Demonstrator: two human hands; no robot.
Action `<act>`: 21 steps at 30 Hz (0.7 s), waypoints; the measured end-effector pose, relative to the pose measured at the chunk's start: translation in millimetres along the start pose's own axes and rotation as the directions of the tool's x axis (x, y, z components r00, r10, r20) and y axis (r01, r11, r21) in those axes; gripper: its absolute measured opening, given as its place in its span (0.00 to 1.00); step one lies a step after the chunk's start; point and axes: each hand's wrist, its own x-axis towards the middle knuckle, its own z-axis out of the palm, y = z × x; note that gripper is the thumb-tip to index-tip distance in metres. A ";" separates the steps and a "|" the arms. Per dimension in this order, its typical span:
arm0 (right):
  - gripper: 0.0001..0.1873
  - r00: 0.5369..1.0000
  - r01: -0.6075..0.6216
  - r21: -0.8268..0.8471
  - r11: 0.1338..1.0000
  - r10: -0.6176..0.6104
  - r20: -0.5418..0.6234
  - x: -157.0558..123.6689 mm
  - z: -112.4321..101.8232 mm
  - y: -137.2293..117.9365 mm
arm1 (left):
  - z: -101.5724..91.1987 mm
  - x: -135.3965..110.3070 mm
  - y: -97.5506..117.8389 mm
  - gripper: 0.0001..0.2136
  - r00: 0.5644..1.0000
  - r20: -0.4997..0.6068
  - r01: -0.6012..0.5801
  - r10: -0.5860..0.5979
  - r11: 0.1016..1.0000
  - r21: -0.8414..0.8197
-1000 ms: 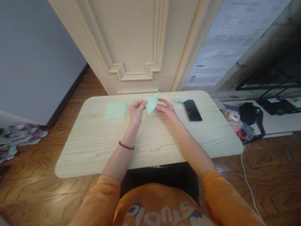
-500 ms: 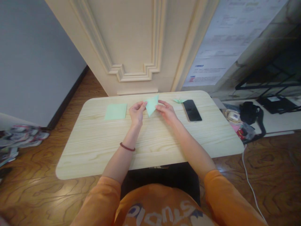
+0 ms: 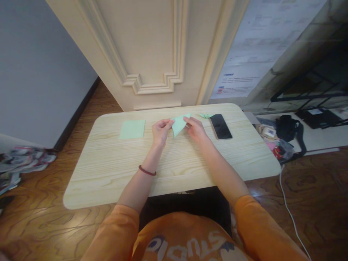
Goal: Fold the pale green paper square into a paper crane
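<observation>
A pale green piece of folded paper point(image 3: 178, 125) is held between both hands above the middle of the table. My left hand point(image 3: 161, 131) pinches its left corner between thumb and fingers. On the other side, my right hand point(image 3: 194, 128) grips the right edge, thumb on the near face and fingers behind it. Left of my hands lies a flat square of green paper point(image 3: 132, 129). Beyond my right hand is a small folded green paper figure point(image 3: 206, 116), touching or very close to the top of a black-screened smartphone point(image 3: 221, 127).
The light wood table point(image 3: 114, 170) has rounded corners and stands against a cream panelled door or wall point(image 3: 152, 43). To the right, a low shelf point(image 3: 318, 143) carries bags and small items. A white cable point(image 3: 289, 210) hangs to the floor. Shoes point(image 3: 25, 159) stand at left.
The folded paper has turned clockwise and tilted, its upper corner now pointing right. My right thumb has moved up onto its face. The view has shifted slightly.
</observation>
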 end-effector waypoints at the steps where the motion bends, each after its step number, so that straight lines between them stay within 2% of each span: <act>1: 0.13 1.000 0.004 0.001 1.000 -0.004 -0.007 0.1 -0.1 -0.3 | -0.3 0.3 0.0 0.21 1.000 -0.002 -0.002 0.002 1.000 -0.001; 14: 0.12 0.982 0.093 0.028 0.995 -0.087 -0.166 7.5 -7.4 -2.5 | 0.0 0.3 -0.7 0.21 1.000 -0.003 0.017 -0.017 1.000 0.019; 21: 0.06 0.943 0.162 0.040 0.986 -0.142 -0.301 11.3 -11.2 -5.9 | -5.7 5.0 -0.2 0.21 0.999 -0.036 0.016 -0.015 1.000 0.026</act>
